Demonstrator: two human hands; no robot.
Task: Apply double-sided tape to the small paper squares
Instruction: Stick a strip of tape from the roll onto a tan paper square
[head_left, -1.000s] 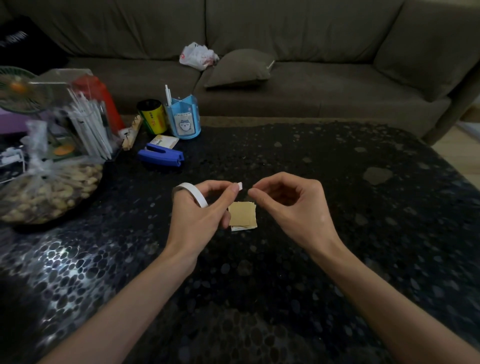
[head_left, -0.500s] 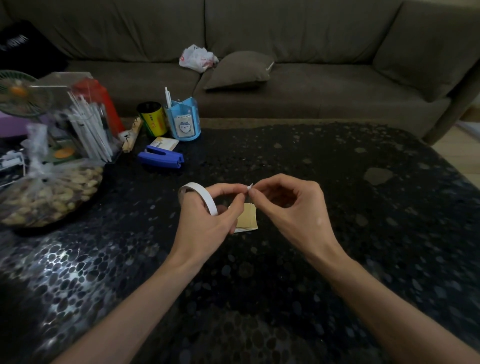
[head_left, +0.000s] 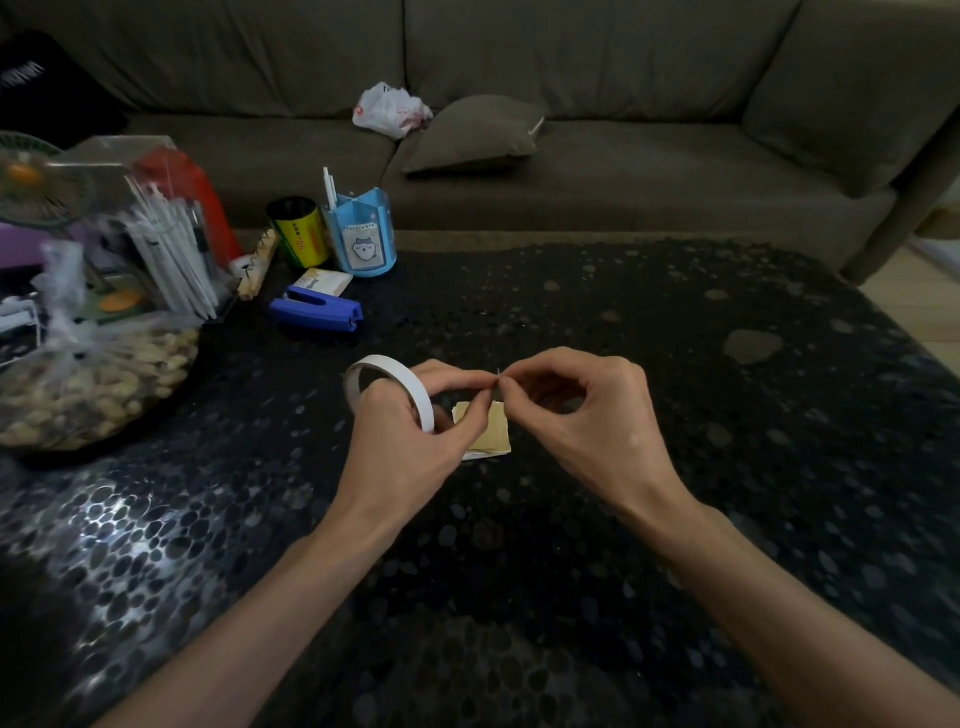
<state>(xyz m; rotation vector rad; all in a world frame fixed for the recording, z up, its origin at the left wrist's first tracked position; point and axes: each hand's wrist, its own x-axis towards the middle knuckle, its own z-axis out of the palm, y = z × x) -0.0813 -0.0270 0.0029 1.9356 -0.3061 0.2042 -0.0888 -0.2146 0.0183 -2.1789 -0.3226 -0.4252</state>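
Note:
A white roll of double-sided tape (head_left: 395, 382) is looped over my left hand (head_left: 410, 436). The thumb and forefinger of that hand pinch a small white tape piece (head_left: 498, 375). My right hand (head_left: 587, 415) meets it from the right and pinches the same piece at its fingertips. Both hands hover just above a small stack of tan paper squares (head_left: 493, 434) lying on the black pebble-patterned table (head_left: 675, 467); my left fingers hide part of the stack.
A blue stapler (head_left: 317, 310), a blue pen holder (head_left: 361, 236), a yellow can (head_left: 300, 232) and a small card (head_left: 324, 282) sit at the back left. A bagged bowl of nuts (head_left: 78, 374) and a clear box of straws (head_left: 156, 244) crowd the left edge. A sofa runs behind the table.
My right hand has moved left to meet my left fingertips and now pinches the tape piece. The roll has tilted up on my left hand.

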